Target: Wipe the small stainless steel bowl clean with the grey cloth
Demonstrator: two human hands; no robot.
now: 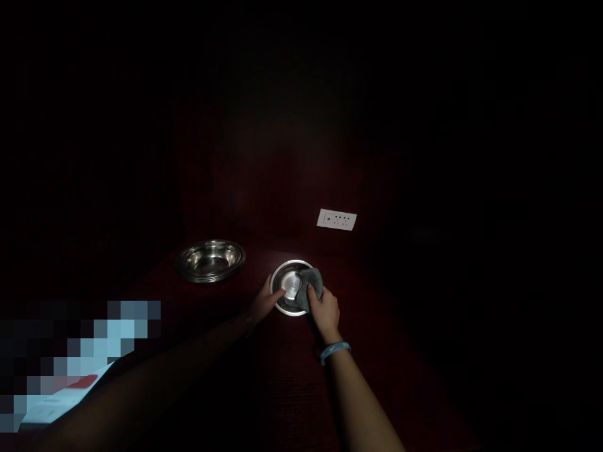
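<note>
A small round metal bowl (pixel 291 284) is at the middle of the view, its shiny inside facing me. My left hand (pixel 264 302) grips its left rim, the thumb over the edge and the fingers partly hidden behind. A folded grey-green cloth (pixel 309 290) is pinched in my right hand (pixel 326 312). The cloth lies against the right side of the bowl's inside and covers part of the rim. Whether the bowl rests on the dark red surface or is lifted, I cannot tell.
Several nested metal bowls (pixel 211 262) stand on the dark red tabletop (pixel 301 370) to the left. A white socket plate (pixel 336 220) is on the wall behind. At the lower left is a bright, partly pixelated patch (pixel 66 395). The surroundings are very dark.
</note>
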